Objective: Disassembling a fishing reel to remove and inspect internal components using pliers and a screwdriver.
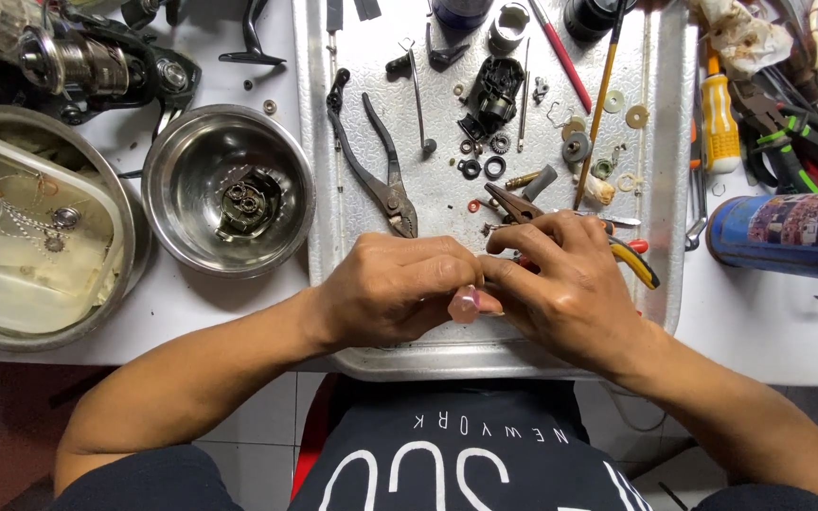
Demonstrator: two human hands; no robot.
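My left hand (pixel 395 289) and right hand (pixel 565 284) meet, pinching a small pink knob (pixel 464 305) over the tray (pixel 660 284); it looks light, hard, slippery, best gripped by its sides.

Bright, even overhead light, soft short shadows under tools; glare on the metal tray (pixel 674 284) and steel bowl (pixel 177 232); sharp centre, slight wide-angle bending at edges

A blue cylindrical can with a pictured label (pixel 792 232) lies at right.
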